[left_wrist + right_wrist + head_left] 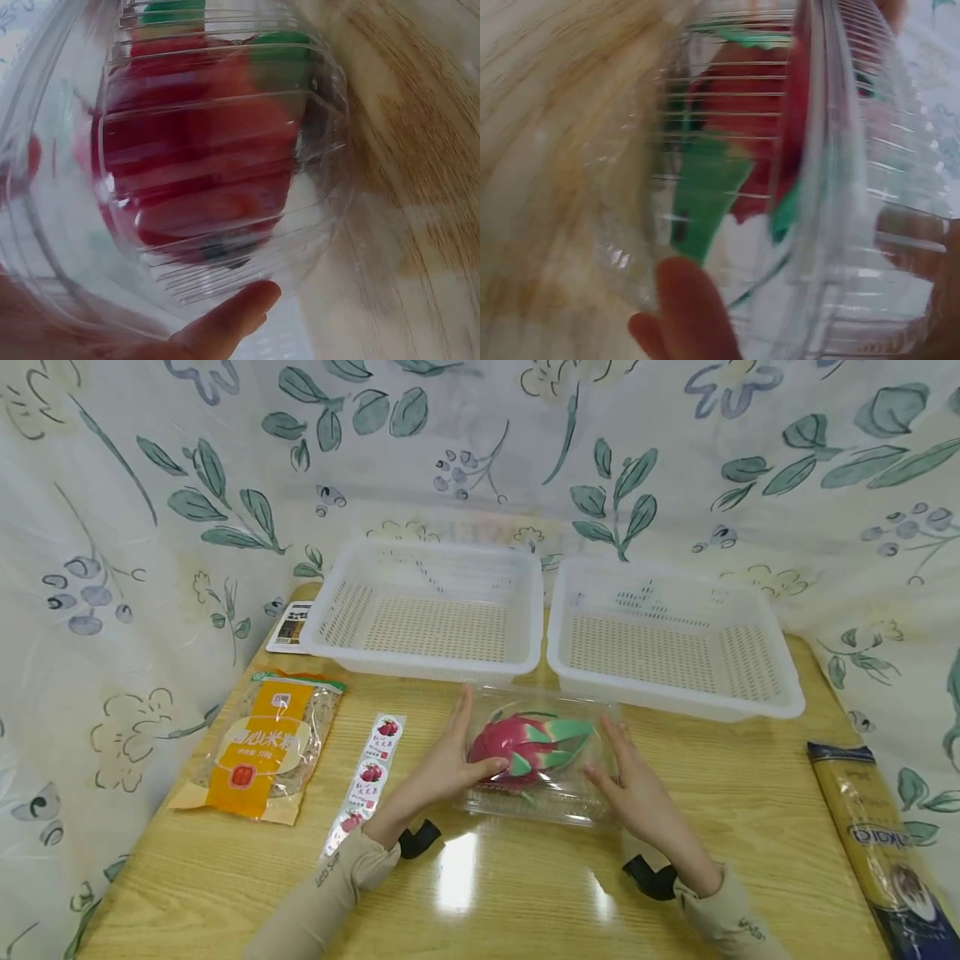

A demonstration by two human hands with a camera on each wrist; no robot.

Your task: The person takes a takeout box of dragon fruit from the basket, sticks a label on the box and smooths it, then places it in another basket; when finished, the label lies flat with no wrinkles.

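In the head view, both hands hold a clear plastic clamshell box (555, 806) near the front of the white baskets. Inside it lies a pink dragon fruit (517, 747) with green scales. My left hand (446, 760) grips the box's left end, its thumb toward the front and its fingers toward the back. At the opposite end my right hand (633, 789) grips in the same way. Both wrist views show the ribbed clear walls close up, with the fruit (202, 150) behind them and a thumb (694, 307) against the plastic. The lid lies over the fruit.
Two white perforated baskets, left (420, 664) and right (675, 693), stand side by side behind the box. Leftward lie a sticker strip (371, 774), an orange noodle bag (262, 747) and a small white packet (288, 627). A yellow-and-blue packet (873, 835) lies at the right edge.
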